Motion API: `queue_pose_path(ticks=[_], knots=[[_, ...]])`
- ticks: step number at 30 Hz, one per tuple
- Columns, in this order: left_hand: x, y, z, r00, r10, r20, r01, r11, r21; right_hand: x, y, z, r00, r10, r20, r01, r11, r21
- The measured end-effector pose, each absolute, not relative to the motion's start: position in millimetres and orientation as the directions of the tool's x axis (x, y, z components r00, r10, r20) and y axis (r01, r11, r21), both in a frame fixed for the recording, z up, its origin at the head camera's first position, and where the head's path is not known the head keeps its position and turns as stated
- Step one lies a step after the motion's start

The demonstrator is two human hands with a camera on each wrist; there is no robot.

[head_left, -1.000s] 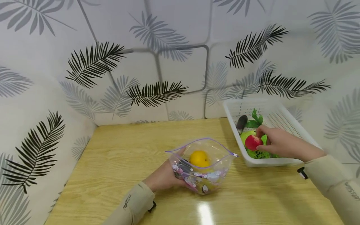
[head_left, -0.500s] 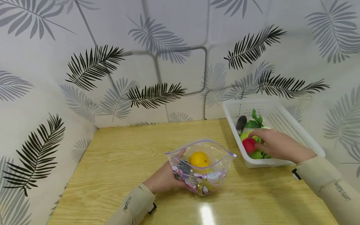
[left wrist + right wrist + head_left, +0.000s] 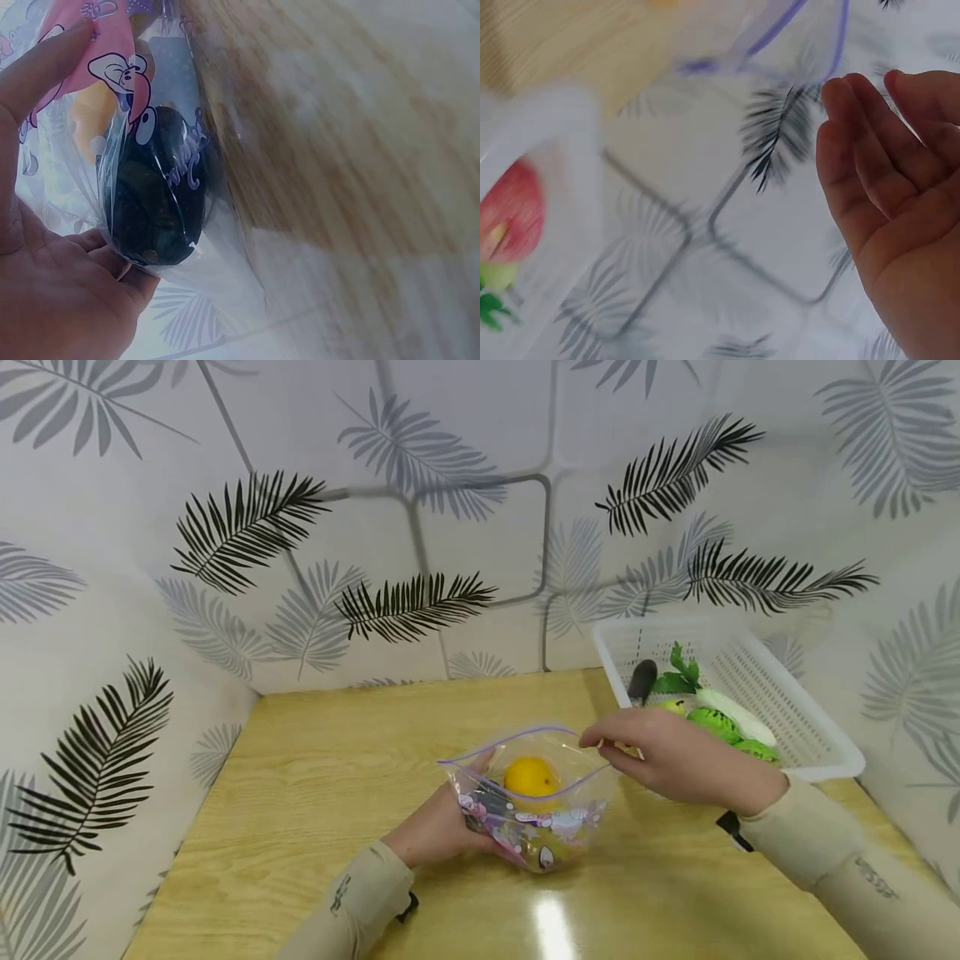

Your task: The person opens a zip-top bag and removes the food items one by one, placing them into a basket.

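The left forearm reaches up from the lower edge, and the left hand (image 3: 442,835) grips the side of a clear printed plastic bag (image 3: 558,827), thumb on one face and fingers on the other. The right forearm comes in from the lower right, palm turned inward, with the right hand (image 3: 663,752) beside the bag's mouth; its grip is loose, fingers lightly bent and holding nothing. Whether its fingertips touch the purple zip edge (image 3: 555,728) I cannot tell.

The bag stands open-mouthed on the wooden desk (image 3: 337,760), an orange fruit (image 3: 531,777) near the top inside and a dark rounded thing (image 3: 154,199) against the plastic by the left hand. The white basket (image 3: 832,771) behind the right hand holds a dark long vegetable (image 3: 642,681), green leaves (image 3: 680,672), a pale long vegetable (image 3: 738,714) and green patterned pieces (image 3: 712,722). A red fruit (image 3: 514,214) shows there in the right wrist view.

Half a second ago the right hand was over the basket at that red fruit; now it is at the bag, while the left hand keeps its hold
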State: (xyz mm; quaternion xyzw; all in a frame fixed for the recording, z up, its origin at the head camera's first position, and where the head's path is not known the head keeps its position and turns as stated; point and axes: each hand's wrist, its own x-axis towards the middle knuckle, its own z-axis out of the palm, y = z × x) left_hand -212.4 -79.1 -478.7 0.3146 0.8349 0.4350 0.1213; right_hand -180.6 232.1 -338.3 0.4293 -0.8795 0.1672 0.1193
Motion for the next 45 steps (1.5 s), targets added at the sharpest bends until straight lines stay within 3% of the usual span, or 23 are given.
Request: queue_pose_path(ticks=[9,13,20,31,37,45], knots=[[-217.3,-78.4,-477.6,-0.774,0.629,0.063,0.401,0.411,0.819,-196.0,166.9,-353.3,-0.547,-0.836,0.035,-0.823,0.53,-0.206],[-217.7,-78.1,-477.1,-0.77,0.634,0.07,0.417,0.417,0.808,-205.5,155.0,-363.7,-0.536,-0.838,-0.104,-0.816,0.546,-0.188],[-217.4,-77.2,-474.9,-0.761,0.64,0.106,0.463,0.422,0.78,-211.8,148.6,-371.7,-0.548,-0.803,-0.237,-0.785,0.591,-0.187],[-215.9,-78.2,-472.9,-0.758,0.639,0.131,0.49,0.425,0.761,-210.2,141.5,-369.3,-0.635,-0.648,-0.42,-0.651,0.742,-0.16],[-214.2,-81.1,-475.4,-0.766,0.631,0.119,0.52,0.502,0.691,-205.4,135.8,-369.3,-0.629,-0.61,-0.482,-0.637,0.76,-0.131],[-212.4,-81.1,-477.8,-0.767,0.631,0.121,0.537,0.527,0.658,-200.0,132.9,-376.9,-0.61,-0.638,-0.469,-0.664,0.735,-0.137]])
